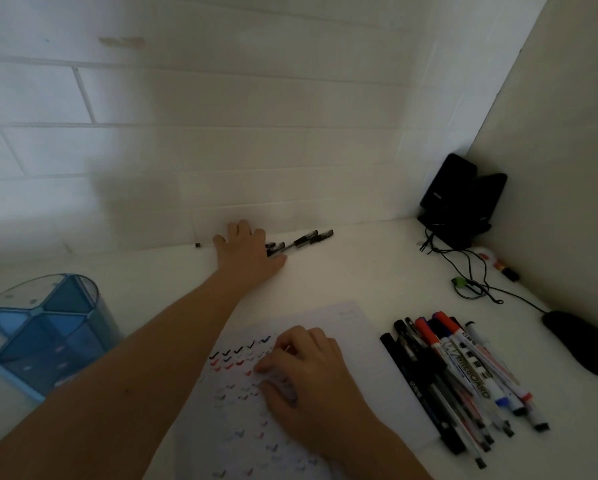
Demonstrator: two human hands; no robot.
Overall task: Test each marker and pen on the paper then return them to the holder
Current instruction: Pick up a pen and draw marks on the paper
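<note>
At the far edge of the desk [360, 271], by the wall, head view: I log the left arm stretched fully forward. The left hand [245, 252] is palm down, fingers spread and nearly straight, lying over the near ends of a row of black pens [308, 237]. I cannot tell if any pen is pinched.

The right hand [311, 372] rests knuckles-up on the paper [242, 427], its fingers curled together over rows of tick marks. I cannot tell what they close on, if anything.

The blue holder [44, 334] stands upright at left, apart from the paper. A heap of markers and pens [464, 379] lies just right of the paper, with the mouse [581, 344] beyond it.
</note>
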